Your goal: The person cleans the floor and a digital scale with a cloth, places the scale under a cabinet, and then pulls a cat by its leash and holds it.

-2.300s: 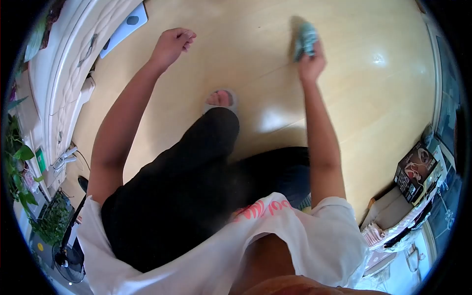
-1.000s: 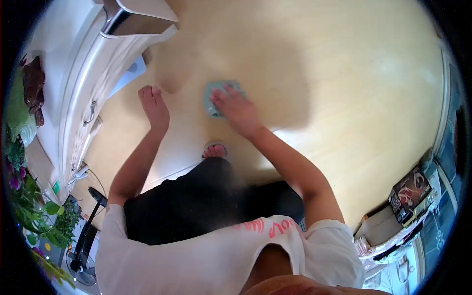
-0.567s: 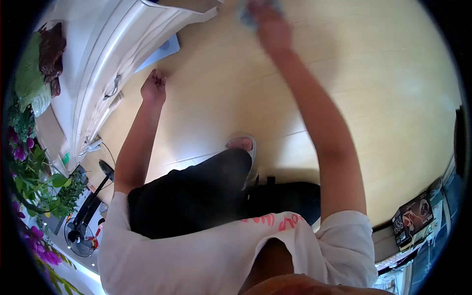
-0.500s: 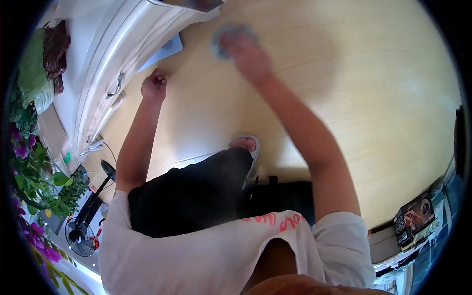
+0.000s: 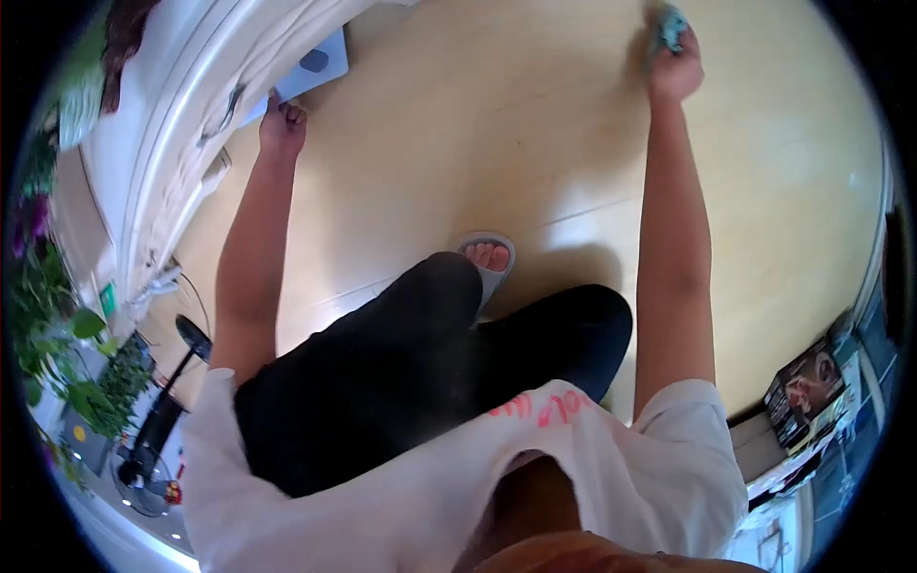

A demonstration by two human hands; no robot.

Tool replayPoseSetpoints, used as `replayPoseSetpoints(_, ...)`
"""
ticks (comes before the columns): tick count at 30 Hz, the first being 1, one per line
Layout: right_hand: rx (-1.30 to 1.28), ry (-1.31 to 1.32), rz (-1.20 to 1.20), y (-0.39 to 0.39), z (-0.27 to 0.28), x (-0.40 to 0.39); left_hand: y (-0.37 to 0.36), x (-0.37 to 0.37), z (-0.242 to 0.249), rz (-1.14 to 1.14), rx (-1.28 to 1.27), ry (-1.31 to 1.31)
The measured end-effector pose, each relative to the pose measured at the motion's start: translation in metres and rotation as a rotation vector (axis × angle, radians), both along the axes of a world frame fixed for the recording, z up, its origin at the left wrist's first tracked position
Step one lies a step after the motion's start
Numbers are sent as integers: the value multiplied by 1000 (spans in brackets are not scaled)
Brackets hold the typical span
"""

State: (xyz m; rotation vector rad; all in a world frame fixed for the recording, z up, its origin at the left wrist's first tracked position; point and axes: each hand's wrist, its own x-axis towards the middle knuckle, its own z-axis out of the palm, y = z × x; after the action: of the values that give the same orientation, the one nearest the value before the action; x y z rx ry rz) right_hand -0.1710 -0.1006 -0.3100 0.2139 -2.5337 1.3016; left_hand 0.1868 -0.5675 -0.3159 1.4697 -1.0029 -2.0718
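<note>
On the wooden floor [image 5: 535,143], at the top right, my right hand [image 5: 677,72] is closed on a crumpled greenish-blue cloth [image 5: 672,29]. My left hand [image 5: 283,129] is at the upper left, its fingers curled in, beside a pale flat board [image 5: 330,62] with a dark oval mark. What the left fingers hold, if anything, is too small to tell. A grey slipper [image 5: 491,272] is on my foot between the two arms.
A white cabinet with a metal handle [image 5: 229,110] runs along the upper left. Green plants [image 5: 119,382] and a black fan [image 5: 153,439] stand at the lower left. A dark printed box [image 5: 807,387] lies on a shelf at the right.
My right hand has swept right and further out across the floor with the cloth. My left hand has moved slightly up and left, nearer the board. My right knee now shows.
</note>
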Motion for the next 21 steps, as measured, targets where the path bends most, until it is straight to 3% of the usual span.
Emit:
replayPoseSetpoints(2, 56, -10, -9, -13, 3, 1, 16, 20, 16, 13, 18, 33)
replayPoseSetpoints(3, -40, -202, 87, -35, -3, 13, 25, 34, 25, -1, 38, 57)
replayPoseSetpoints(6, 188, 64, 532, -97, -28, 124, 49, 79, 35, 114, 86, 132)
replayPoseSetpoints(7, 146, 149, 660, -112, -38, 174, 59, 87, 39, 216, 81, 85)
replayPoseSetpoints(8, 219, 80, 816, -123, -38, 218, 52, 116, 25, 94, 126, 242)
replayPoseSetpoints(10, 303, 124, 1040, -127, -11, 276, 119, 65, 105, 347, 43, -24)
replayPoseSetpoints(11, 312, 196, 1143, -125, -5, 288, 123, 70, 109, 313, 17, -52)
replayPoseSetpoints(14, -14, -98, 1148, -104, -29, 275, 125, 91, 109, 215, -11, -69)
replayPoseSetpoints(17, 21, -138, 771, -60, -7, 187, 101, 128, 98, 97, 47, 9)
replayPoseSetpoints(18, 42, -393, 579, -42, 21, 158, 94, 136, 98, 55, 24, 46)
replayPoseSetpoints(19, 53, -304, 454, -16, 11, 123, 89, 142, 99, 6, 3, 80)
replayPoseSetpoints(20, 94, -72, 323, 22, -36, 75, 87, 147, 100, -44, -12, 112)
replayPoseSetpoints(21, 46, 71, 256, 43, -24, 54, 89, 148, 106, -23, -3, 68)
